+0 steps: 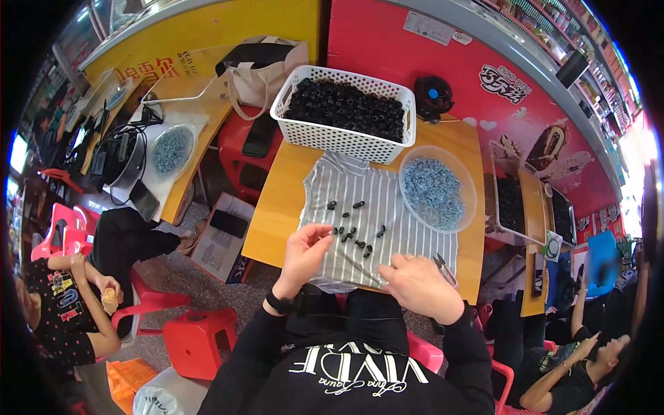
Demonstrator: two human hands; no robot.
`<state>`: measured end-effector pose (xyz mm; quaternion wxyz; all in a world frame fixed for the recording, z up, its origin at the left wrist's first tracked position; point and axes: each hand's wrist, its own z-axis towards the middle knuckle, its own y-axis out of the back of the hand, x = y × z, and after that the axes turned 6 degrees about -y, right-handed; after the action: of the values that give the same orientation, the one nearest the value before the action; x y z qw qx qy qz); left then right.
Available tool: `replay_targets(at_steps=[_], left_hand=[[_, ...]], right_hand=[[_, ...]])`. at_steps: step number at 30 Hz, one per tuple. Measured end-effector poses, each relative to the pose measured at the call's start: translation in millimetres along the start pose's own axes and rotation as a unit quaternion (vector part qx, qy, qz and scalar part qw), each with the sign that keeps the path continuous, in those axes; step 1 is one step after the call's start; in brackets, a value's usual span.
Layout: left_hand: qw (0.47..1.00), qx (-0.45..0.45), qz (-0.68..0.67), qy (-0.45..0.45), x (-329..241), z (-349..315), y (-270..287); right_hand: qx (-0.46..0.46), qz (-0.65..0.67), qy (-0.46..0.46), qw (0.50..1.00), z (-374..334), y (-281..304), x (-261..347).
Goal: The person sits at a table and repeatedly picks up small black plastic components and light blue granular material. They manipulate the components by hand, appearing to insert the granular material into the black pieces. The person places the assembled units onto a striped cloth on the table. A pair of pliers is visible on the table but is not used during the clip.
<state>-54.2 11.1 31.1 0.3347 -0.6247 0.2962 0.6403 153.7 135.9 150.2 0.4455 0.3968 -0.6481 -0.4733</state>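
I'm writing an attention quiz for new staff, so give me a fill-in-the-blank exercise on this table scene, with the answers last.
1. The heaped pieces in the white perforated basket are ____ in colour.
2. The gray-and-white cloth is patterned with ____.
3. In the picture, the round plastic tub is to the ____ of the loose pieces on the cloth.
4. Of the left hand and the right hand, the ____ one shows a wristband at its wrist.

Missing words: black; stripes; right; left.

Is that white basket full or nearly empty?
Nearly full: black parts spread right across the basket, reaching close to its rim. How deep they go can't be told.
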Motion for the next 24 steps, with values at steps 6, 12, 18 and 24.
replay_targets(at_steps=[6,12,18,24], left_hand=[[0.873,0.021,0.425,-0.237,-27.3,35.1,1.9],[0.811,0.146,0.528,-0.204,-17.0,63.2,-12.9],[0.814,0.156,0.505,-0.239,-11.5,77.3,-11.0],[0.829,0.149,0.497,-0.211,-10.9,85.7,-10.4]], right_hand=[[0.021,0.07,0.041,0.997,8.3,-22.2,8.0],[0.021,0.079,0.043,0.996,-2.8,-36.5,4.6],[0.007,0.136,0.016,0.991,-16.9,-51.5,-3.3],[-0.359,0.271,-0.034,0.892,-24.9,-52.0,-4.6]])
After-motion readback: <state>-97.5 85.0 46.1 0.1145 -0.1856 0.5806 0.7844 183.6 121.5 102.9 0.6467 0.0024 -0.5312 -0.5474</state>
